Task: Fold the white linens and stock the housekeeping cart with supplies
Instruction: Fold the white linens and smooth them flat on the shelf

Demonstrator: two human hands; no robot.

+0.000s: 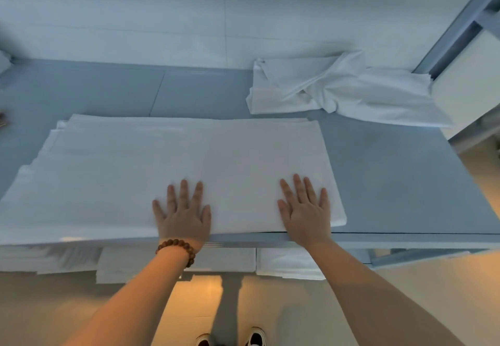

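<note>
- Blue-grey counter [392, 172] carries my folded white linen [167, 167] along its near edge.
- Left hand [182, 217] and right hand [304, 211] press it, fingers flat, released.
- Uneven pressure could skew the fold, I judge.

A grey-blue table [392, 172] stands against a pale, smooth wall [162, 7]; warm yellowish light falls on the beige floor [284, 307].
</note>
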